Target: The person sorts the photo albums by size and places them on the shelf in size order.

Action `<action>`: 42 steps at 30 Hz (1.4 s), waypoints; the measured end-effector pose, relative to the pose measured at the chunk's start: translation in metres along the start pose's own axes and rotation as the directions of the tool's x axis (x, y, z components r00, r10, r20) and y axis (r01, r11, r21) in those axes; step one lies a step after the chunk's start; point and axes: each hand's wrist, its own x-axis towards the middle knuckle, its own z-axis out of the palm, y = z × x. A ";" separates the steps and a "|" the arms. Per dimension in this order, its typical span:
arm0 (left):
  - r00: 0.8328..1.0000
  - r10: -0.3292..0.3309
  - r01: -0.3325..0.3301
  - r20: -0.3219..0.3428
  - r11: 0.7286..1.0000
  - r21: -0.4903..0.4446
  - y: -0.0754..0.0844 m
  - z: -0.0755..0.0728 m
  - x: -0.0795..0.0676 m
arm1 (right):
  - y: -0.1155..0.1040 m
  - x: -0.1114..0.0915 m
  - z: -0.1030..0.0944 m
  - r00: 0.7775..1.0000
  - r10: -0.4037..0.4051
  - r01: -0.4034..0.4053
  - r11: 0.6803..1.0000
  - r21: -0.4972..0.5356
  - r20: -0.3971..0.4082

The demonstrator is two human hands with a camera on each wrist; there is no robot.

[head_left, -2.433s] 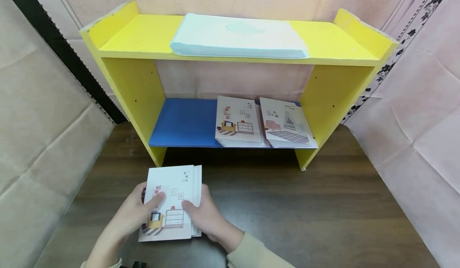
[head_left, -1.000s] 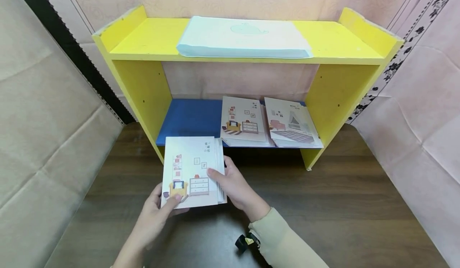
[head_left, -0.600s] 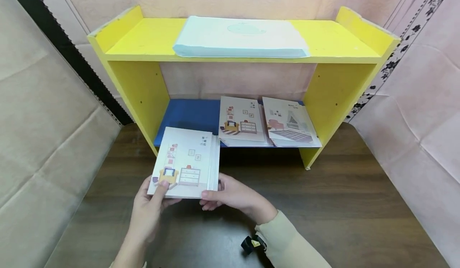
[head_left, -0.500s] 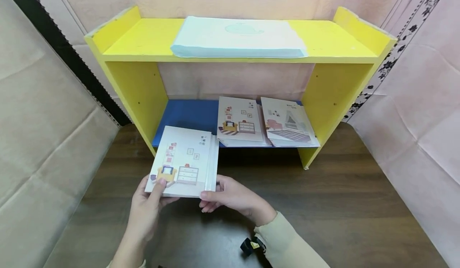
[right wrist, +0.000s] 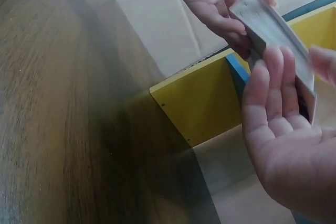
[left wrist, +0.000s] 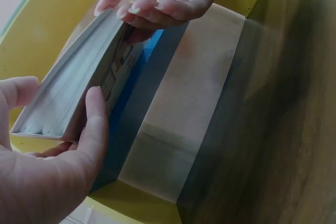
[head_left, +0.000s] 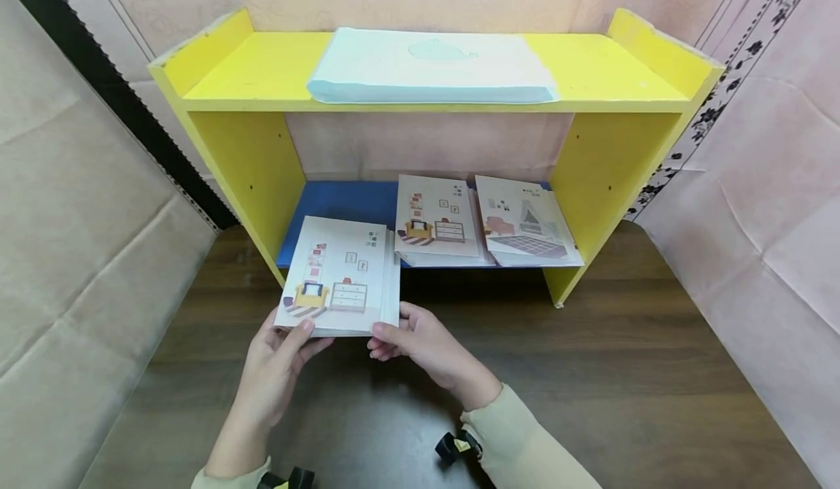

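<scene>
A thick white book (head_left: pixel 337 270), its cover drawn with a yellow armchair and a chest of drawers, is held in both hands at the left front of the blue shelf (head_left: pixel 351 199). My left hand (head_left: pixel 272 372) grips its lower left corner, thumb on the cover and fingers beneath. At the lower right corner my right hand (head_left: pixel 433 350) pinches it, thumb on top. The book's far part overlaps the blue shelf's front edge. In the left wrist view the page edges (left wrist: pixel 65 87) face the camera, between thumb and fingers.
Two similar book piles (head_left: pixel 436 219) (head_left: pixel 525 223) lie side by side on the shelf's right half. A pale blue package (head_left: pixel 433 66) with a whale drawing rests on the yellow top board (head_left: pixel 610 73). Yellow side panels (head_left: pixel 252 175) flank the shelf. Brown wooden tabletop (head_left: pixel 590 401) lies in front.
Both hands have carried the book forward and up from the tabletop area to the shelf's left front. My right hand has shifted from its right side to the lower right corner.
</scene>
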 end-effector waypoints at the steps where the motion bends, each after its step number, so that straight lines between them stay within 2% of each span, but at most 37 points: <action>1: 1.000 -0.011 0.011 -0.009 1.000 0.009 0.000 0.000 0.002 | 0.000 0.001 0.001 1.000 -0.004 0.004 1.000 0.000 -0.026; 9: 0.992 -0.090 0.096 -0.083 0.993 0.071 -0.002 -0.003 0.017 | -0.005 0.008 0.010 0.980 -0.033 0.035 0.999 0.008 -0.199; 16: 0.973 -0.165 0.189 -0.158 0.971 0.146 0.002 0.001 0.040 | -0.010 0.021 0.008 0.965 -0.019 0.037 0.997 0.062 -0.262; 23: 0.953 -0.228 0.262 -0.199 0.951 0.166 -0.002 0.004 0.066 | -0.012 0.038 0.001 0.940 0.015 0.033 0.990 0.134 -0.340; 28: 0.945 -0.237 0.282 -0.226 0.940 0.194 -0.006 0.007 0.078 | -0.014 0.047 0.000 0.908 0.012 0.023 0.997 0.076 -0.419; 33: 0.935 -0.256 0.306 -0.245 0.932 0.194 -0.009 0.012 0.087 | -0.014 0.053 0.000 0.849 -0.044 0.024 0.999 -0.046 -0.527; 37: 0.931 -0.249 0.305 -0.266 0.933 0.194 -0.010 0.018 0.093 | -0.013 0.056 0.000 0.816 -0.067 0.039 0.997 -0.061 -0.575; 39: 0.928 -0.241 0.304 -0.283 0.930 0.206 -0.010 0.019 0.096 | -0.012 0.056 -0.001 0.813 -0.068 0.038 0.997 -0.064 -0.578; 42: 0.920 -0.238 0.314 -0.311 0.922 0.225 -0.011 0.020 0.099 | -0.010 0.053 -0.003 0.836 -0.072 0.022 0.995 -0.099 -0.544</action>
